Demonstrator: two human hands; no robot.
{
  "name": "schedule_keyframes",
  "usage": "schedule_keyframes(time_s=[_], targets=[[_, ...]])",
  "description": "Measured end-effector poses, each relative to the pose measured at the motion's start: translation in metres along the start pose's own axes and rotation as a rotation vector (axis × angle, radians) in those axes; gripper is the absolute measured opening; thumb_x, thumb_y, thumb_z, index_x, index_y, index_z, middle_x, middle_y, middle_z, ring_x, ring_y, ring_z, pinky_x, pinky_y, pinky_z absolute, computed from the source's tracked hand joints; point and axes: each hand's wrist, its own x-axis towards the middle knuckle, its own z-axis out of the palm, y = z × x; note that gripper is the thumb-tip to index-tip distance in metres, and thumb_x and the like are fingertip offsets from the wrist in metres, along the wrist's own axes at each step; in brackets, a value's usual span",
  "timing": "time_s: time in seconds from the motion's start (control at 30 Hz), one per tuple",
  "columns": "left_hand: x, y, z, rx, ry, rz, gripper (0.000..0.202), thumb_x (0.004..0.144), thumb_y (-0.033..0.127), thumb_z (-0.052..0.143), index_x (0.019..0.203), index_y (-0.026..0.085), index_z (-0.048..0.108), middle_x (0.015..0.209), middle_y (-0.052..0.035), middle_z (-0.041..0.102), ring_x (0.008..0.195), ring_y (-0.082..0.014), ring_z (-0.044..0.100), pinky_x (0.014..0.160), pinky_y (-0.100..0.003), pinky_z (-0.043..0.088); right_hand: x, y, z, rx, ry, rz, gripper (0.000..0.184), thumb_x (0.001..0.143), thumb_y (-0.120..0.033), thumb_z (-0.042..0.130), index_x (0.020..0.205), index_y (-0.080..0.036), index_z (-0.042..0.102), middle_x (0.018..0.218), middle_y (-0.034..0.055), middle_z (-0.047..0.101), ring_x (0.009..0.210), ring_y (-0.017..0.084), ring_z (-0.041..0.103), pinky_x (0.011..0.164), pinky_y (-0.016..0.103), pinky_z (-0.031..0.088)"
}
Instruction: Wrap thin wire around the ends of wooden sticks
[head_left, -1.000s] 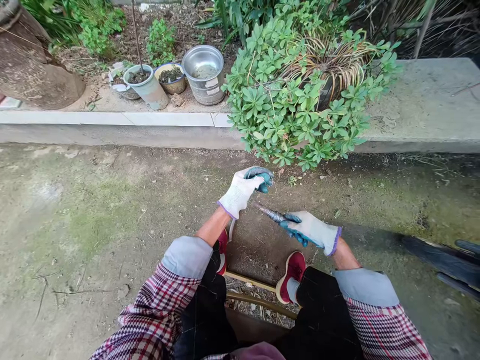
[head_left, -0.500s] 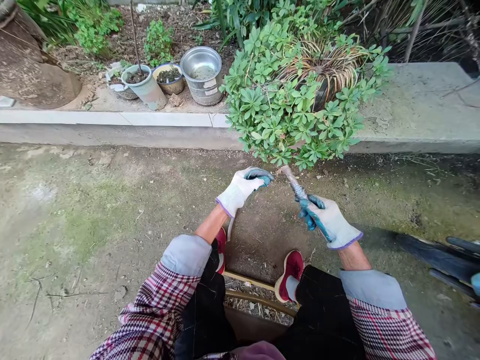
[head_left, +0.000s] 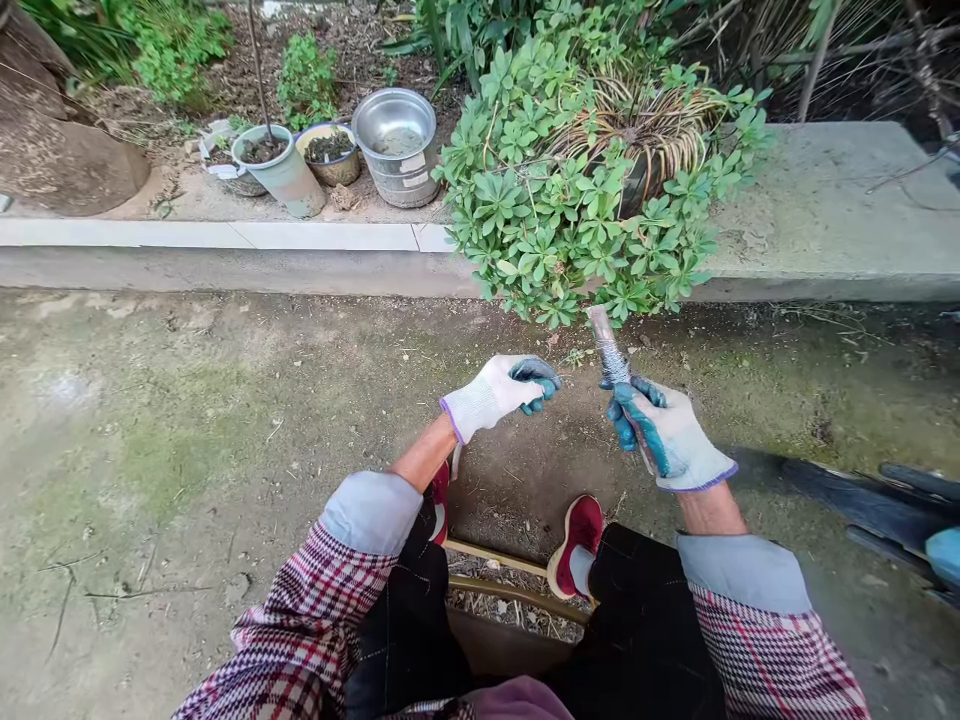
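Both my hands wear white gloves with blue-green palms. My right hand [head_left: 667, 432] is closed around a short metal tool [head_left: 609, 350] whose grey, wrapped shaft points up toward the leafy bush [head_left: 570, 190]. My left hand [head_left: 499, 390] is curled beside it, fingers bent inward, and what they hold, if anything, I cannot make out. The two hands are apart by about a hand's width, over bare dirt ground. My knees and red shoes [head_left: 574, 540] sit below them.
A concrete curb [head_left: 225, 240] runs across behind the dirt. Beyond it stand a steel pot [head_left: 396, 140] and two small pots [head_left: 277, 170]. Wooden stool rails [head_left: 499, 590] lie between my feet. A dark object [head_left: 862, 495] lies on the ground at right.
My right hand swung the tool from pointing left toward my left hand to pointing upward at the bush, and moved right. My left hand dropped slightly.
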Motion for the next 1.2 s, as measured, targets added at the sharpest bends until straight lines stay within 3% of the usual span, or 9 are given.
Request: schedule_keyframes(time_s=[0.07, 0.2, 0.33, 0.47, 0.7, 0.87, 0.97, 1.2], targets=[[0.0, -0.001, -0.002, -0.021, -0.036, 0.035, 0.012, 0.086, 0.019, 0.064, 0.089, 0.01, 0.071, 0.072, -0.0016, 0.068, 0.055, -0.0067, 0.059, 0.055, -0.019, 0.05, 0.0, 0.0, 0.001, -0.018, -0.009, 0.004, 0.038, 0.076, -0.051, 0.078, 0.093, -0.018, 0.069, 0.06, -0.0035, 0.06, 0.04, 0.008, 0.045, 0.033, 0.022, 0.036], [0.0, -0.004, -0.006, 0.038, -0.018, 0.006, 0.032, 0.096, 0.037, 0.055, 0.09, 0.011, 0.072, 0.057, 0.0018, 0.058, 0.044, -0.0066, 0.048, 0.044, -0.018, 0.037, 0.001, 0.0, 0.003, -0.077, -0.012, -0.002, 0.04, 0.074, -0.053, 0.078, 0.089, -0.018, 0.067, 0.059, -0.0034, 0.061, 0.039, 0.008, 0.046, 0.034, 0.023, 0.037], [0.002, -0.01, -0.004, 0.19, 0.044, -0.076, 0.041, 0.093, 0.05, 0.06, 0.08, 0.013, 0.073, 0.046, 0.0048, 0.046, 0.039, -0.0065, 0.036, 0.04, -0.021, 0.025, -0.003, -0.002, 0.01, -0.128, -0.035, 0.003, 0.04, 0.072, -0.054, 0.079, 0.086, -0.019, 0.065, 0.06, -0.0029, 0.061, 0.04, 0.009, 0.047, 0.035, 0.023, 0.039], [0.009, -0.021, -0.002, 0.341, 0.096, -0.113, 0.045, 0.086, 0.056, 0.066, 0.069, 0.014, 0.073, 0.046, 0.004, 0.044, 0.041, -0.0075, 0.034, 0.042, -0.024, 0.024, -0.007, -0.002, 0.016, -0.163, -0.076, 0.004, 0.038, 0.072, -0.053, 0.079, 0.081, -0.021, 0.063, 0.06, -0.0031, 0.059, 0.043, 0.009, 0.047, 0.038, 0.023, 0.039], [0.017, -0.036, -0.001, 0.441, 0.109, -0.115, 0.038, 0.084, 0.05, 0.064, 0.07, 0.016, 0.073, 0.049, 0.0039, 0.045, 0.044, -0.0087, 0.034, 0.043, -0.025, 0.024, -0.008, 0.001, 0.016, -0.197, -0.099, 0.007, 0.038, 0.073, -0.055, 0.078, 0.077, -0.021, 0.061, 0.061, -0.0025, 0.059, 0.043, 0.009, 0.048, 0.038, 0.024, 0.04], [0.02, -0.039, 0.003, 0.37, 0.149, -0.037, 0.023, 0.083, 0.038, 0.063, 0.072, 0.017, 0.065, 0.055, 0.0056, 0.046, 0.049, -0.0078, 0.036, 0.046, -0.022, 0.027, -0.007, -0.001, 0.015, -0.082, -0.086, 0.043, 0.041, 0.074, -0.055, 0.078, 0.092, -0.019, 0.067, 0.061, -0.0022, 0.062, 0.042, 0.009, 0.047, 0.037, 0.024, 0.039], [0.019, -0.037, 0.004, 0.361, 0.141, 0.002, 0.018, 0.084, 0.031, 0.06, 0.083, 0.017, 0.07, 0.059, 0.0059, 0.05, 0.051, -0.0079, 0.037, 0.049, -0.021, 0.031, -0.006, 0.0, 0.014, -0.046, -0.085, 0.039, 0.041, 0.074, -0.053, 0.078, 0.092, -0.018, 0.068, 0.061, -0.002, 0.062, 0.041, 0.009, 0.046, 0.036, 0.024, 0.038], [0.016, -0.034, 0.003, 0.449, 0.043, -0.011, 0.037, 0.088, 0.025, 0.056, 0.116, 0.018, 0.078, 0.062, 0.0042, 0.059, 0.052, -0.01, 0.042, 0.053, -0.021, 0.037, -0.007, 0.0, 0.014, 0.008, -0.089, 0.023, 0.035, 0.077, -0.049, 0.077, 0.091, -0.018, 0.069, 0.063, -0.0018, 0.061, 0.042, 0.009, 0.045, 0.036, 0.024, 0.036]])
